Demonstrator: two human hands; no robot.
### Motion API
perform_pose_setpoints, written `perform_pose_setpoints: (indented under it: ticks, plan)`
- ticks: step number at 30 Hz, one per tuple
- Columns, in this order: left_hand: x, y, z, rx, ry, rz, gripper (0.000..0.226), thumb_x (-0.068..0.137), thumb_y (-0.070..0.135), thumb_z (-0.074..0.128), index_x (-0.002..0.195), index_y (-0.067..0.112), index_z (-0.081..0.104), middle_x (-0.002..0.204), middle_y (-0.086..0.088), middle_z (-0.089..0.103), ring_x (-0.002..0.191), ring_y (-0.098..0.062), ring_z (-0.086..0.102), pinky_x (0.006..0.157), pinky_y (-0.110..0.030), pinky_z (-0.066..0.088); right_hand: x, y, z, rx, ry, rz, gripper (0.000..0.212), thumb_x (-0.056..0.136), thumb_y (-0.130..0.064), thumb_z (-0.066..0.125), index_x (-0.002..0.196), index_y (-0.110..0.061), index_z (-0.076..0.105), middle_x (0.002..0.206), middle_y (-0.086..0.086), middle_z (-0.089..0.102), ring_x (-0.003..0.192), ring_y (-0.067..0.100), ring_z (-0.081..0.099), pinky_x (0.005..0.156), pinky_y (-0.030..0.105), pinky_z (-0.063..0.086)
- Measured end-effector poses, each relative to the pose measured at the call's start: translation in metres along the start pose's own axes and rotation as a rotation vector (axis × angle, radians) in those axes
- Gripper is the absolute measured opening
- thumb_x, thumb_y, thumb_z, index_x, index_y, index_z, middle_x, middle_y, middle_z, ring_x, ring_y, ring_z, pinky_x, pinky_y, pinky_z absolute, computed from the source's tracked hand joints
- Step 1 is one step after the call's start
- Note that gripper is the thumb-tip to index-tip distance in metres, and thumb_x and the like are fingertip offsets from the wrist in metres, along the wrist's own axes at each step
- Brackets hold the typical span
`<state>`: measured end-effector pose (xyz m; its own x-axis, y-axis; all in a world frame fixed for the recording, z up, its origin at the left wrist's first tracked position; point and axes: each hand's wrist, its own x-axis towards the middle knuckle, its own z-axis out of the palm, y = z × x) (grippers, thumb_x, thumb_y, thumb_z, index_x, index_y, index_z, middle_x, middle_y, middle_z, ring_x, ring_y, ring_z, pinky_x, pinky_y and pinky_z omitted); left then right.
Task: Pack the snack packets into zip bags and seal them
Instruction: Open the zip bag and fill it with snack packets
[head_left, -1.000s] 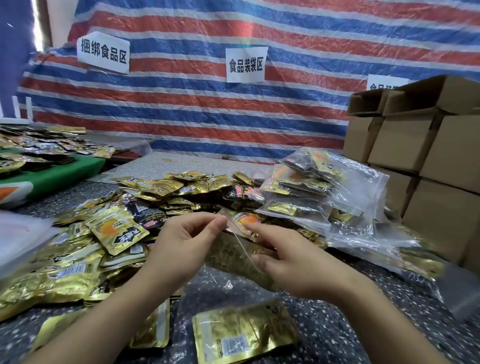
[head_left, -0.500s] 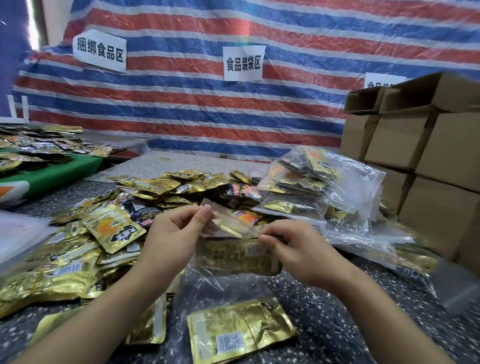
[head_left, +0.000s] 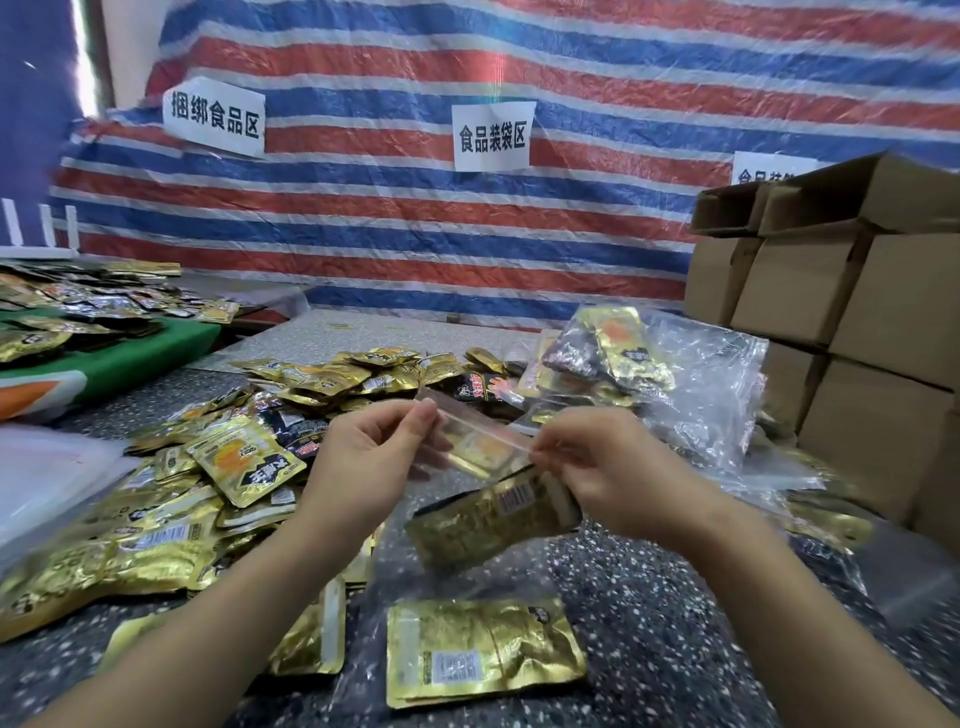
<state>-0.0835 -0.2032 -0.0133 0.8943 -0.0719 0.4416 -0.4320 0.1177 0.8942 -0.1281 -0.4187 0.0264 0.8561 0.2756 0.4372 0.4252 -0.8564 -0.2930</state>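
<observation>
1. Both grips closed: left hand (head_left: 363, 457) pinching left end of zip bag (head_left: 483, 452) strip, right hand (head_left: 618, 467) pinching right end.
2. Held raised above speckled desk (head_left: 649, 597), mouth stretched between the two hands.
3. Hanging inside the bag: gold packet (head_left: 493, 525), barcode side up, tilted.
4. Lying flat below: another gold snack packet (head_left: 483, 649).
5. Heaped at left and behind: loose packets (head_left: 171, 519).
6. Piled at right: filled bags (head_left: 649, 374), beside stacked cardboard boxes (head_left: 857, 312).

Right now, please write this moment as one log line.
step: sealing | left hand: pinches zip bag top | right hand: pinches same top | gold packet: inside
</observation>
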Motion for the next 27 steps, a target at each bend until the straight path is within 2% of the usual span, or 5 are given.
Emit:
perform_pose_setpoints:
  ticks: [6, 11, 15, 22, 27]
  plan:
    - [0.010, 0.047, 0.013, -0.087, 0.015, 0.049, 0.027, 0.089, 0.034, 0.059, 0.074, 0.017, 0.073, 0.069, -0.007, 0.073, 0.056, -0.020, 0.070, 0.044, -0.020, 0.050, 0.005, -0.013, -0.043, 0.113, 0.159, -0.027, 0.032, 0.093, -0.005, 0.064, 0.076, -0.032, 0.064, 0.071, -0.011, 0.064, 0.069, 0.007, 0.061, 0.065, 0.027, 0.054]
    - [0.011, 0.074, 0.021, -0.151, 0.016, 0.118, 0.026, 0.095, 0.031, 0.056, 0.081, 0.013, 0.068, 0.066, -0.003, 0.071, 0.053, -0.018, 0.068, 0.044, -0.023, 0.051, 0.006, -0.028, -0.069, 0.122, 0.242, -0.093, 0.017, 0.097, -0.007, 0.060, 0.086, -0.016, 0.068, 0.069, -0.008, 0.062, 0.060, 0.001, 0.054, 0.058, 0.013, 0.042]
    - [0.009, 0.090, 0.022, -0.157, 0.013, 0.178, 0.026, 0.093, 0.036, 0.056, 0.080, 0.017, 0.067, 0.068, -0.003, 0.072, 0.052, -0.018, 0.069, 0.045, -0.025, 0.052, 0.003, -0.038, -0.083, 0.129, 0.283, -0.140, 0.015, 0.097, -0.006, 0.058, 0.089, -0.013, 0.068, 0.073, -0.005, 0.062, 0.066, 0.002, 0.055, 0.061, 0.014, 0.043]
    - [0.008, 0.074, 0.027, 0.002, -0.018, 0.196, 0.025, 0.098, 0.032, 0.054, 0.086, 0.013, 0.066, 0.071, -0.004, 0.072, 0.052, -0.022, 0.069, 0.044, -0.028, 0.052, 0.002, -0.036, -0.083, -0.089, 0.023, -0.002, 0.021, 0.095, -0.001, 0.050, 0.092, -0.013, 0.067, 0.084, -0.001, 0.067, 0.082, 0.019, 0.063, 0.079, 0.043, 0.054]
    - [0.010, 0.053, 0.024, -0.044, 0.016, 0.035, 0.026, 0.100, 0.029, 0.052, 0.083, 0.014, 0.065, 0.069, -0.006, 0.072, 0.053, -0.024, 0.068, 0.046, -0.028, 0.050, 0.005, -0.031, -0.065, -0.072, 0.039, -0.008, 0.016, 0.096, -0.006, 0.056, 0.089, -0.016, 0.066, 0.082, -0.008, 0.063, 0.079, 0.010, 0.058, 0.073, 0.030, 0.049]
